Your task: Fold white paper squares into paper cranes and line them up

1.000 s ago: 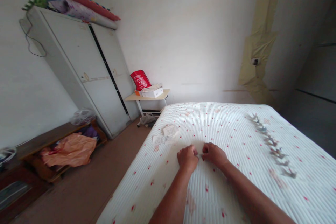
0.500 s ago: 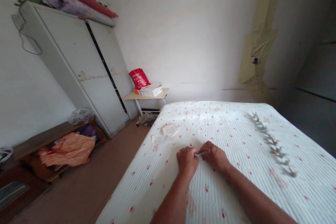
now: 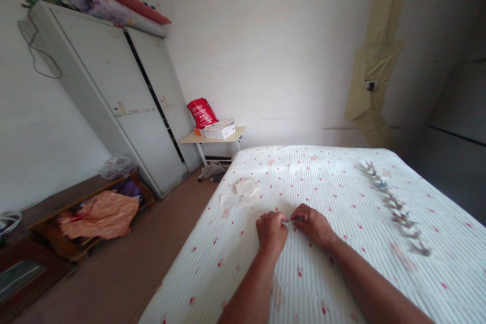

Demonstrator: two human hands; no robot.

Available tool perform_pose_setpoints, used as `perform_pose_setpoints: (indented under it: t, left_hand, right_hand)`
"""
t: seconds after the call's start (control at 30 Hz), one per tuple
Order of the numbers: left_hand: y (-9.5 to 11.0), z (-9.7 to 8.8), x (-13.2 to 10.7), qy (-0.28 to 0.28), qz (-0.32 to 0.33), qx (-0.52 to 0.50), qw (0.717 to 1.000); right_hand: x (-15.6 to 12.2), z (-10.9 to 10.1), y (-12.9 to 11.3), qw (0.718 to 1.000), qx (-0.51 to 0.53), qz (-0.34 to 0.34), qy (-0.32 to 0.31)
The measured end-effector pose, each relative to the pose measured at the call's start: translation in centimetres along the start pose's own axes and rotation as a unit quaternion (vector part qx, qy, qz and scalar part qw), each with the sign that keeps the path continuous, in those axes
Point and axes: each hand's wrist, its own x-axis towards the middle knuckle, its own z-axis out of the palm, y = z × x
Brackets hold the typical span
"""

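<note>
Over the middle of the bed, my left hand [image 3: 272, 230] is closed, its thumb and fingers pinching one end of a small greyish folded piece of paper [image 3: 289, 223]. My right hand [image 3: 313, 225] pinches the other end, its fingers bent around it. A short stretch of the paper shows between both hands; the rest is covered by fingers. Beyond my left hand lie thin printed paper sheets [image 3: 246, 188], partly overlapping. To the right runs a slanting row of several small, pointed folded paper figures [image 3: 399, 217], a little blurred.
The bed cover [image 3: 299, 293] is white, ribbed and dotted red. Behind its far left corner stands a small table [image 3: 190, 138] with a red bag [image 3: 202, 113] and a white box [image 3: 220, 133]. A grey wardrobe [image 3: 91, 61] and a low wooden bench [image 3: 41, 212] are at the left.
My right hand has shifted slightly to the right, so a little more of the paper shows between my hands. My left hand stays nearly in place.
</note>
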Motion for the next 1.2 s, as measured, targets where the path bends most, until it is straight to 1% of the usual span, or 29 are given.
perform_pose_setpoints:
  t: [0.27,0.53,0.7,0.77,0.9,1.03,1.2]
  left_hand:
    - [0.37,-0.55,0.01,-0.031,-0.016,0.03,0.999]
    - [0.13,-0.19,-0.02,-0.01,-0.007,0.007,1.0]
    - [0.13,-0.17,-0.03,-0.002,-0.006,-0.007,1.0]
    - [0.13,-0.17,-0.02,-0.003,-0.006,-0.009,1.0]
    - [0.08,-0.11,0.01,-0.008,-0.004,0.0,1.0]
    - [0.07,-0.08,0.01,-0.008,-0.006,0.005,1.0]
    - [0.2,-0.2,-0.02,-0.025,-0.004,0.03,0.999]
  right_hand:
    - [-0.14,0.35,-0.2,0.999,0.003,-0.04,0.013]
    - [0.1,0.82,0.28,0.998,0.024,-0.051,0.021]
    - [0.2,0.68,0.42,0.998,0.048,-0.03,0.018]
    - [0.33,0.63,0.54,0.998,0.051,-0.038,0.019]
    - [0.58,0.51,0.62,0.997,0.035,-0.065,0.008]
    - [0.59,0.4,0.24,0.997,0.006,-0.071,0.008]
    - [0.5,0.45,-0.32,0.997,-0.016,-0.073,0.003]
